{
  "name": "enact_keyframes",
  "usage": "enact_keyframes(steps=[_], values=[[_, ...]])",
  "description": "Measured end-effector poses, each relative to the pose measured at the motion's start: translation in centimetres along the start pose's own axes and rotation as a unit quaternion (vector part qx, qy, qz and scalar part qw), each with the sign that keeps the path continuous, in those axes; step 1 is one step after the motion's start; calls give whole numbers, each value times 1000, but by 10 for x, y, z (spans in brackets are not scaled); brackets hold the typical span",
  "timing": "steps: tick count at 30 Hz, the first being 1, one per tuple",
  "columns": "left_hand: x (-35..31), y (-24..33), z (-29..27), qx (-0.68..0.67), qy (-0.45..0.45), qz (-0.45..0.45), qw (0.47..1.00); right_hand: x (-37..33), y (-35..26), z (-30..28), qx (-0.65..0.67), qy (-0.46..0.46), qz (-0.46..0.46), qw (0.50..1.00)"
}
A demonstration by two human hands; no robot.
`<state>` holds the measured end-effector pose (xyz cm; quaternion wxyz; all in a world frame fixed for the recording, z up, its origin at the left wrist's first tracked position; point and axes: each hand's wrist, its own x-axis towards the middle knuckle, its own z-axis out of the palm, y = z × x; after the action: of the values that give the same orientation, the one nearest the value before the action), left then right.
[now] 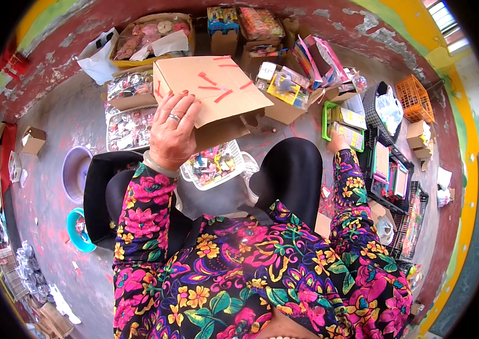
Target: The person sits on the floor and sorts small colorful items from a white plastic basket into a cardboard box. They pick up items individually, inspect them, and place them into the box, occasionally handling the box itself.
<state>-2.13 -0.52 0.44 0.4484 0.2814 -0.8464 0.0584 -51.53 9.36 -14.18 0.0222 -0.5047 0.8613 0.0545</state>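
My left hand [173, 131], with a ring on one finger, grips the near left edge of a cardboard box [220, 85] marked with strips of red tape. The box is tilted, and its thumb-side grip is hidden. Under it, between my knees, a white plastic basket [240, 155] holds small colourful packets. Out to the right, my right hand [338, 142] is at the near edge of a green basket [326, 120] with yellow-and-white packs [350, 127]. Its fingers look curled, but what they grip is too small to make out.
Beyond the box stand a carton of wrapped pink items [152, 37] and a white tray of packets [129, 130]. Black crates [389, 172] and an orange crate [414, 99] line the right wall. Purple [75, 175] and turquoise basins [78, 231] sit at left.
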Motion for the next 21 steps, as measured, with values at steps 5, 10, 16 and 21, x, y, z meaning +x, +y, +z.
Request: enact_keyframes(steps=[5, 10, 16, 21], values=[[-2, 3, -1, -4, -19, 12, 1000, 0, -105, -114, 196, 66, -195, 959], [-4, 1, 3, -1, -40, 42, 998, -27, -245, -204, 315, -25, -521, 793], [-3, 2, 3, -6, -48, 65, 997, -16, -289, -191, 236, 20, -611, 756], [-4, 5, -1, -10, -50, 67, 996, -22, -295, -206, 218, -27, -602, 767]])
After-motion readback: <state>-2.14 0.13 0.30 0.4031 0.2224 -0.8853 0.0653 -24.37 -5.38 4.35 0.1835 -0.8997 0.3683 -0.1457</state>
